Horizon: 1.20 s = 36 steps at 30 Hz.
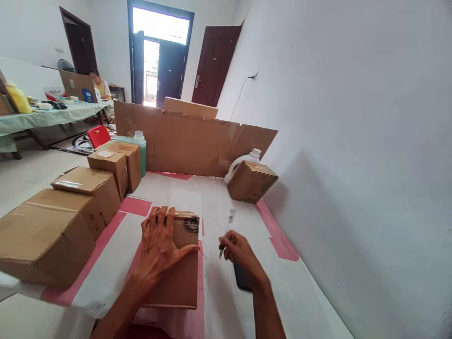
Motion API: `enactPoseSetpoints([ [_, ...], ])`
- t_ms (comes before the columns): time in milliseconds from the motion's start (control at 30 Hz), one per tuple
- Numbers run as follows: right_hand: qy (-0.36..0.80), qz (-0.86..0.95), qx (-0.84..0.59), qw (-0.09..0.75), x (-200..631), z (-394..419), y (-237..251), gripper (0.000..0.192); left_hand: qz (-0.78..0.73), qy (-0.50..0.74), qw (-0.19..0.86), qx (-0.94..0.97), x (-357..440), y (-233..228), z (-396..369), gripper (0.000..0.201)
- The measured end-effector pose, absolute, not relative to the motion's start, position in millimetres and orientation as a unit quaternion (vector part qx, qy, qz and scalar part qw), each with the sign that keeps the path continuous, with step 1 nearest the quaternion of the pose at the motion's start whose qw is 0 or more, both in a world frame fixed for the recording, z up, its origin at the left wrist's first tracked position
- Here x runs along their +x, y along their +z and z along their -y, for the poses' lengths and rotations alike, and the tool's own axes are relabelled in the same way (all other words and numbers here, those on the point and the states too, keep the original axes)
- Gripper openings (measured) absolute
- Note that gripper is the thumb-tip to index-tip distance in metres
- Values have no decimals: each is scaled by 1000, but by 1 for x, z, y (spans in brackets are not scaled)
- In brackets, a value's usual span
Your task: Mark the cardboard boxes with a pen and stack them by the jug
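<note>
My left hand (161, 242) lies spread over a flat brown cardboard piece (176, 282), fingertips by its far edge and thumb stretched to its right edge. Black scribbles mark the cardboard's far right corner. Right of it, my right hand (238, 247) is closed on a slim pen (221, 254) with its point downward; the pen is partly hidden by the fingers. A small blurred grey shape (231, 215) shows just above that hand, too smeared to name. Beneath the right hand lies a dark phone (243, 278), partly covered.
Several cardboard boxes (76, 207) line the left side, near a green bottle (142, 155). A tall cardboard panel (190, 139) stands across the back. At right, a box (251, 181) leans by a white jug (231, 172) near the wall. A person (102, 87) sits far left.
</note>
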State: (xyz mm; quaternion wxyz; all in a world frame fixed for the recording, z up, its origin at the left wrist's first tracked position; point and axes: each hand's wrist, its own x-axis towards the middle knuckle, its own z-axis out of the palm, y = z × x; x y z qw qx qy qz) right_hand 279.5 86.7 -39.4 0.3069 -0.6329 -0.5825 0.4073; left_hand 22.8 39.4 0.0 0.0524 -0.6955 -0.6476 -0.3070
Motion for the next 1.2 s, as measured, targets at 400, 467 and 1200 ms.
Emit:
enactPoseSetpoints([
  [400,198,581,-777,140,284,-61,-83,23,643,-304,82,-698,20,0,-42,84],
  [467,160,539,-817,128,304,-54,-80,33,639,-303,82,-702,19,-1,-42,87],
  [1200,623,188,-441,619,273,15,-27,70,638,-323,96,-692,20,-5,-28,98],
])
